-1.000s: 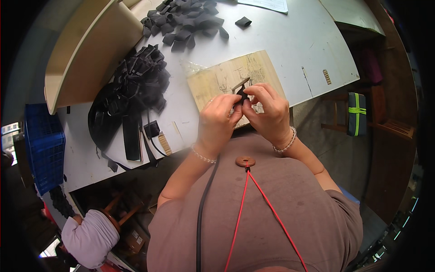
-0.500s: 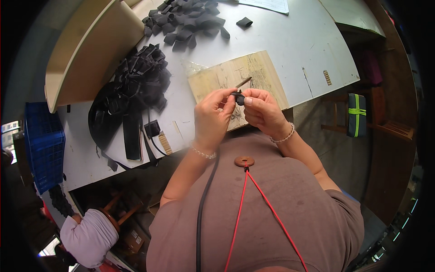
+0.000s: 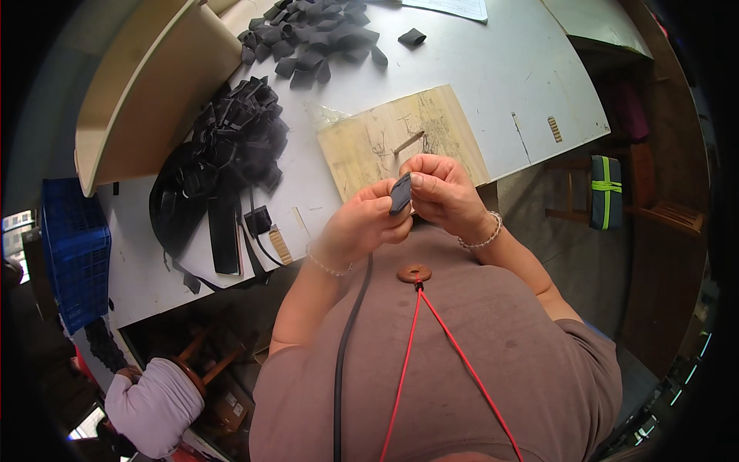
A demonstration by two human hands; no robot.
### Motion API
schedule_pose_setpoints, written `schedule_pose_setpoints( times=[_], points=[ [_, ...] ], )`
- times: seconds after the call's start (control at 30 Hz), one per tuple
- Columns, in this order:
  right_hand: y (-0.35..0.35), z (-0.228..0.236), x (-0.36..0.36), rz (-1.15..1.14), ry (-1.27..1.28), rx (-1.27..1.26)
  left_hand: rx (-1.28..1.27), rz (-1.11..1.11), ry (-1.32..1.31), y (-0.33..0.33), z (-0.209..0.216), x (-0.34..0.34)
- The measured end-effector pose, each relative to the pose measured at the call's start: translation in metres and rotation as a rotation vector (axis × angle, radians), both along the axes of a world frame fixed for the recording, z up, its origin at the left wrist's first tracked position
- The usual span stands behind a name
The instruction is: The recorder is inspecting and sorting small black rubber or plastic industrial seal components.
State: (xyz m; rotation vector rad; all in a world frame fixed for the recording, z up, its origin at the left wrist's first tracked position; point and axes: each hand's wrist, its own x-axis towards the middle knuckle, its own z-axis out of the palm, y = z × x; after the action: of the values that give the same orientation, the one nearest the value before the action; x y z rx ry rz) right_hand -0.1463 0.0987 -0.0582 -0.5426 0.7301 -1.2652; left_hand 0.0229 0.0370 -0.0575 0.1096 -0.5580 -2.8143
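In front of my chest, both hands pinch a small black folded fabric piece (image 3: 400, 194). My left hand (image 3: 363, 222) grips its lower part between thumb and fingers. The thumb and forefinger of my right hand (image 3: 450, 196) close on its upper end. Just beyond my fingers lies a pale, marked wooden board (image 3: 346, 158) at the table's near edge. A slim peg (image 3: 409, 142) sticks up from the board, apart from the fabric piece. My fingers hide part of the piece.
Black fabric loops (image 3: 315, 38) lie in a heap at the table's far side, with a single loop (image 3: 412, 37) apart. Left stands a tangled pile of black straps (image 3: 239, 138). A blue crate (image 3: 73, 254) is at the far left; a person (image 3: 154, 404) sits lower left.
Both hands have drawn slightly back from the peg, the left one lower and to the left. The fabric piece has turned, so its flat side now shows.
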Motion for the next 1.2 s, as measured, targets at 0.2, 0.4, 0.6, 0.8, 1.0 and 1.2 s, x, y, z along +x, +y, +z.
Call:
schedule_pose_setpoints(
  times=[0.2, 0.4, 0.6, 0.8, 1.0, 1.2],
  points=[
    [0.004, -0.007, -0.013, 0.423, -0.388, 0.123, 0.054, 0.082, -0.102, -0.003, -0.019, 0.000],
    [0.012, 0.018, -0.003, 0.450, -0.559, -0.092, 0.200, -0.324, 0.191, 0.001, 0.020, 0.001],
    [-0.003, 0.063, 0.002, 0.087, -0.449, -0.146, 0.301, -0.143, 0.313, -0.014, 0.051, -0.025],
    [-0.008, 0.061, 0.000, -0.111, -0.442, 0.029, 0.225, 0.046, 0.052, -0.022, 0.049, -0.023],
    [-0.011, 0.064, 0.003, -0.149, -0.374, 0.066, -0.987, 0.939, -0.484, -0.018, 0.063, -0.034],
    [-0.011, 0.043, -0.001, -0.213, -0.493, 0.018, -1.246, 0.810, -0.435, -0.029, 0.050, -0.041]
  ],
)
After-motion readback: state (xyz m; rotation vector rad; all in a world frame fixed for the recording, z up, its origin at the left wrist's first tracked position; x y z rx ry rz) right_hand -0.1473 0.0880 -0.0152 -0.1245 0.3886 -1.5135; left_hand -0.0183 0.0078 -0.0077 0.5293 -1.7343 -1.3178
